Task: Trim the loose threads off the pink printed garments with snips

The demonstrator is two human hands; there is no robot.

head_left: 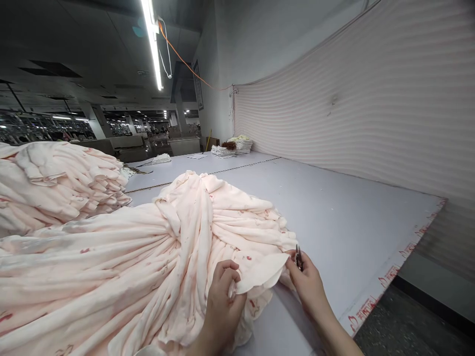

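We pinch the pink cloth (191, 232) by its edge in our left grip (224, 299), the one nearer its bulk, heaped ahead and leftward on the worktop (334, 212); that edge runs rightward to our right grip (308, 283), which holds snips (299, 259), tips pointing away

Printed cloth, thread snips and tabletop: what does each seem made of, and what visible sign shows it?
Printed cloth: soft, matte, probably fleece or plush; it falls in thick rounded folds. Thread snips: likely metal, from the slight shine. Tabletop: smooth, perhaps laminated board, being flat and even.
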